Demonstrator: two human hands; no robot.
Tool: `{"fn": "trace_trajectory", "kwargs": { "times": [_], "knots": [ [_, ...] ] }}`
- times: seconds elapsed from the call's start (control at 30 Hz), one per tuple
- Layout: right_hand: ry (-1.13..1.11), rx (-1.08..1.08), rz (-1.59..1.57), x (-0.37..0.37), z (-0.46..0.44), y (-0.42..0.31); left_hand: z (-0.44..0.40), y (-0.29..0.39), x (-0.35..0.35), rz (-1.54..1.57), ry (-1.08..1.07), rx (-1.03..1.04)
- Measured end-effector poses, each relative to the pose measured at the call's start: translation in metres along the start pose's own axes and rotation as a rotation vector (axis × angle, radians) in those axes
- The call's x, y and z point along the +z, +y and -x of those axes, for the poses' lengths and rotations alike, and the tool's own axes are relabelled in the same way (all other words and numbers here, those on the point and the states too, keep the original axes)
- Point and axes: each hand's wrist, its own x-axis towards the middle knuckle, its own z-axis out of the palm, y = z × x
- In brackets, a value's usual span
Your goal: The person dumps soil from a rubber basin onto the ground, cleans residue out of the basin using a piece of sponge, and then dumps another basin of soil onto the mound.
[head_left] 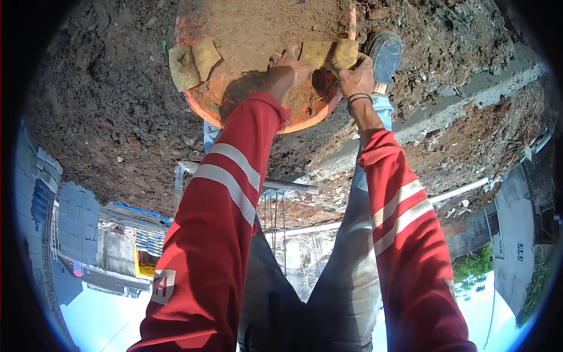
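An orange, dirt-covered pan with a rounded rim (299,125) lies over the soil. Across its right part runs a yellow-tan strip (317,54), folded at its right end. My right hand (356,78) is closed on that folded end at the rim. My left hand (285,69) rests by the strip's left end, over the pan's surface, its fingers bent and apart; whether it touches the strip is hard to tell. A second yellow-tan piece (193,62) lies folded over the pan's left rim. A dark hole (322,81) shows below the strip.
A dark shoe (385,57) stands on rough soil (111,88) right of the pan. A concrete strip (463,97) crosses the ground at right. Below the pan in view are a wooden board (290,186), thin metal bars (274,220) and my legs. Buildings line both sides.
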Motion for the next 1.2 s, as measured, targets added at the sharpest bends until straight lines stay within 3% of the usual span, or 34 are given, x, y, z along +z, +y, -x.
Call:
{"fn": "trace_trajectory", "kwargs": {
  "times": [0.07, 0.2, 0.27, 0.3, 0.37, 0.4, 0.47, 0.5, 0.53, 0.6, 0.63, 0.7, 0.83, 0.9, 1.0, 1.07, 1.13, 1.2],
  "knots": [
    [-0.011, -0.002, 0.036, 0.001, -0.004, -0.001, -0.007, -0.003, 0.002, -0.366, 0.012, 0.233],
    [-0.052, 0.0, -0.041, -0.01, 0.001, -0.004, -0.01, -0.006, 0.011, -0.202, 0.001, 0.079],
    [-0.036, 0.002, -0.059, -0.015, 0.008, -0.01, -0.011, -0.011, 0.011, 0.129, -0.157, 0.095],
    [-0.014, 0.034, -0.078, -0.018, 0.012, -0.016, -0.001, -0.005, 0.008, 0.124, -0.157, 0.098],
    [0.014, 0.069, -0.106, -0.016, 0.018, -0.021, 0.018, 0.0, 0.006, 0.455, 0.037, 0.084],
    [0.036, -0.016, -0.027, -0.013, 0.021, -0.021, 0.018, 0.0, 0.005, 0.449, 0.036, 0.088],
    [0.064, -0.096, 0.051, -0.009, 0.026, -0.022, 0.022, -0.001, 0.003, 0.776, 0.071, -0.101],
    [0.066, -0.106, 0.055, -0.007, 0.029, -0.024, 0.028, -0.005, 0.001, 0.924, -0.028, -0.065],
    [0.068, -0.118, 0.058, -0.005, 0.033, -0.025, 0.027, -0.004, -0.002, 0.92, -0.03, -0.062],
    [0.076, -0.125, 0.04, -0.005, 0.036, -0.027, 0.021, -0.003, -0.006, 0.314, 0.019, -0.095],
    [0.096, -0.137, 0.013, -0.005, 0.036, -0.028, 0.015, -0.001, -0.01, 0.312, 0.019, -0.092],
    [0.114, -0.149, -0.017, -0.004, 0.034, -0.023, 0.005, 0.002, -0.016, 0.059, -0.152, 0.019],
    [0.008, -0.158, 0.032, -0.01, 0.023, -0.01, 0.027, 0.024, -0.014, 0.315, 0.001, 0.049],
    [-0.045, -0.159, 0.023, -0.014, 0.023, -0.013, 0.03, 0.028, 0.004, 0.396, 0.187, 0.363],
    [0.046, -0.322, -0.018, -0.009, 0.026, -0.001, 0.052, 0.045, 0.027, 0.189, 0.248, 0.582],
    [0.092, -0.398, 0.005, -0.014, 0.022, 0.008, 0.058, 0.049, 0.033, 0.268, 0.198, 0.554],
    [-0.149, -0.005, -0.382, -0.027, 0.024, 0.004, 0.054, 0.05, 0.034, 0.343, 0.153, 0.525],
    [-0.153, 0.003, -0.376, -0.028, 0.018, 0.012, 0.054, 0.051, 0.032, 0.851, -0.08, 0.374]
  ]
}}
